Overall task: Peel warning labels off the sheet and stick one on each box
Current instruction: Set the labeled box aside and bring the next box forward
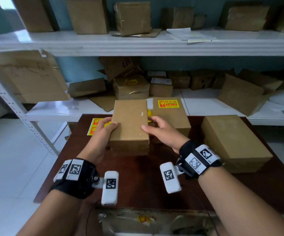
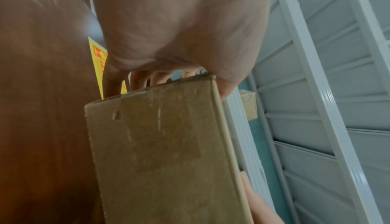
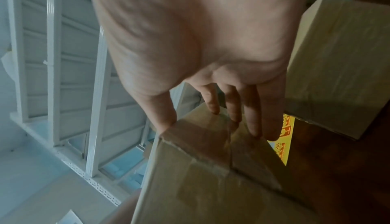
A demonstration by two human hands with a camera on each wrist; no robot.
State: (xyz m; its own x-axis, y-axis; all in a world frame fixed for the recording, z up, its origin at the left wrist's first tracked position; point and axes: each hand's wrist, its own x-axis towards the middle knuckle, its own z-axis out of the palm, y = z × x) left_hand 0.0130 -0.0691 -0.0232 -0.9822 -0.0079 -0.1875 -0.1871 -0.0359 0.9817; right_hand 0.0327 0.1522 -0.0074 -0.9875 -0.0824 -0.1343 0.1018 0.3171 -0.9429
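Left hand [image 1: 103, 129] and right hand [image 1: 161, 129] clasp the unlabelled box [image 1: 129, 123] at frame centre, thumbs on top, fingers curled beneath. Right of it, the labelled box [image 1: 172, 114] is done. The label sheet [image 1: 95, 128] lies at left; the large box [image 1: 235, 142], lower right, apparently awaits a label.

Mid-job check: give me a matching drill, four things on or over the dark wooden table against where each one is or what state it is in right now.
Things
1. plain brown cardboard box in the middle
2. brown cardboard box with a yellow warning label
3. large plain brown cardboard box
4. yellow label sheet

States
A. lies on the table's left, partly under the left hand
B. gripped by both hands; right hand
C. labelled, behind the right hand
D. unlabelled top, at the table's right

Pairs: 1-B, 2-C, 3-D, 4-A
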